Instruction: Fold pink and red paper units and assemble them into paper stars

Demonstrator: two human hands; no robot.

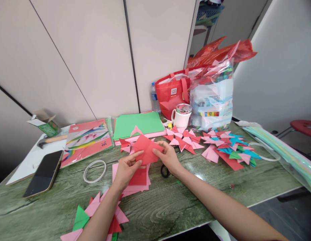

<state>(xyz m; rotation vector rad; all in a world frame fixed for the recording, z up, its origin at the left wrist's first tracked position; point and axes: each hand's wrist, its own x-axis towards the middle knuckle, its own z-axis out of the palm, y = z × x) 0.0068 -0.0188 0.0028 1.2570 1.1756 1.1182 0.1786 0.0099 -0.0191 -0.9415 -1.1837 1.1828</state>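
A red sheet of paper is held up over the table between both hands. My left hand pinches its lower left edge, while my right hand grips the right side with thumb and fingers. Beneath them lies a stack of pink and red paper squares. Black-handled scissors rest just under my right hand, their blades mostly hidden. Below my left forearm is a cluster of folded pink, red and green paper pieces, partly covered by the arm.
Folded paper stars and a mixed pile of folded pieces lie to the right. Behind stand a white mug, a red bag and a water bottle. Leftward are a white ring, a phone and a hammer.
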